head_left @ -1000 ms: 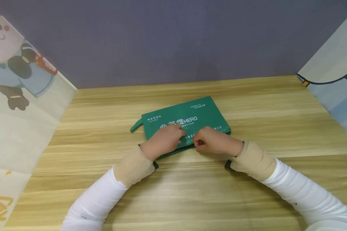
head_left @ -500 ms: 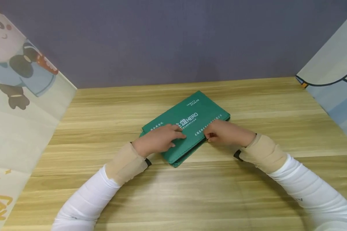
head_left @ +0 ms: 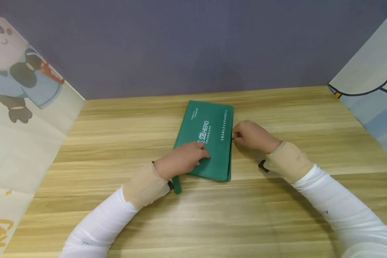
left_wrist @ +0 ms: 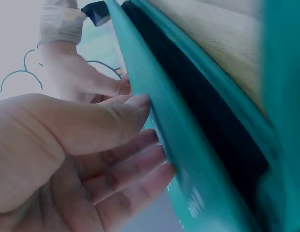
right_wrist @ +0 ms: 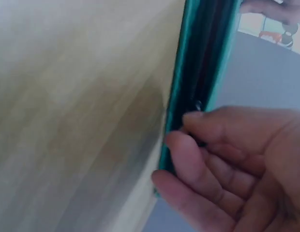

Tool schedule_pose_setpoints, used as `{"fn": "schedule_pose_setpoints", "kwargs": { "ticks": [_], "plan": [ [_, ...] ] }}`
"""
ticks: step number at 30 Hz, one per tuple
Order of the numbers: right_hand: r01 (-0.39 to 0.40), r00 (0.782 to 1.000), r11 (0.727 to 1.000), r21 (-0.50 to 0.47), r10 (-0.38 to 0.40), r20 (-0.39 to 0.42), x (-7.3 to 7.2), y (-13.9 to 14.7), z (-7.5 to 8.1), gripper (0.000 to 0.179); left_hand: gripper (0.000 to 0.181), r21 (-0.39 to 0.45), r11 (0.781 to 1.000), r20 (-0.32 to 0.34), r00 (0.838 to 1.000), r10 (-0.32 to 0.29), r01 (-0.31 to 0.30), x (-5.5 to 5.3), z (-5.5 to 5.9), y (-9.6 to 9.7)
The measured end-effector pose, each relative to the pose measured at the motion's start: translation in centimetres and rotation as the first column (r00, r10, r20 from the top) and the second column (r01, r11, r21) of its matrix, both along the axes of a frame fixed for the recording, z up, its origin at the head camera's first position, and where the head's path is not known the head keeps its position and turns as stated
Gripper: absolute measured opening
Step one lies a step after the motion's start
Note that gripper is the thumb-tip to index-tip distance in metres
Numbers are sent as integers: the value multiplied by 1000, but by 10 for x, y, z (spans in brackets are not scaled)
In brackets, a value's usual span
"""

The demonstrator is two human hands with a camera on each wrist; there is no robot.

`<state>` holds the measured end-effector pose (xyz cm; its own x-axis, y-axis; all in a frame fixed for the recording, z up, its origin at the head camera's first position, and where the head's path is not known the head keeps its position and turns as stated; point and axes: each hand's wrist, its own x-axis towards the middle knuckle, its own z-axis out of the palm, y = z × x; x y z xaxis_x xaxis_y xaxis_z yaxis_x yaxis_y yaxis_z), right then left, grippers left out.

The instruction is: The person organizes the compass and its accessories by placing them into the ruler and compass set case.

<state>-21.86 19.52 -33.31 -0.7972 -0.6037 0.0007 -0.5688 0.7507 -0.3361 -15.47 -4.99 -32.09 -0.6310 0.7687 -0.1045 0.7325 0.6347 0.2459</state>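
A flat green zippered case [head_left: 216, 118] with white lettering lies on the table, its long zipped side facing right. At that side my right hand [head_left: 252, 136] pinches the small zipper pull [right_wrist: 197, 105] between thumb and curled forefinger. The right wrist view shows the dark zipper [right_wrist: 204, 63] running away from the fingers. My left hand [head_left: 182, 159] rests on the case's top near its lower left, fingers loosely extended; the left wrist view shows the dark gap [left_wrist: 203, 111] along the case's edge. A green wrist strap [head_left: 176, 185] sticks out under the left wrist.
The wood-grain table [head_left: 213, 222] runs back to a grey-purple panel [head_left: 206, 46]. Side panels with cartoon prints stand at left [head_left: 25, 107] and right [head_left: 374, 68].
The case has turned counterclockwise, so its zipped side now faces right instead of toward the person. The right hand has moved up and right along the zipper; the left stays on the cover.
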Motion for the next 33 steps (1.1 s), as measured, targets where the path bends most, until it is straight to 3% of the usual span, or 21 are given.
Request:
{"fn": "schedule_pose_setpoints", "kwargs": {
  "ticks": [7,12,24,33],
  "plan": [
    [79,997,996,-43,-80,-8,-20,-2,-8,22,34,18,999,5,999,45,-45,-16,-7,-2],
    [94,995,995,-29,-94,13,-23,-1,-8,20,40,-26,995,-12,996,91,-91,-23,-8,-9],
    [53,998,998,-44,-51,43,-16,6,-8,22,37,-23,998,-120,992,49,-52,-21,-13,-11],
    [0,998,998,-59,4,69,5,9,-10,31,35,-26,999,-147,988,43,-47,-22,-14,-9]
  ]
}}
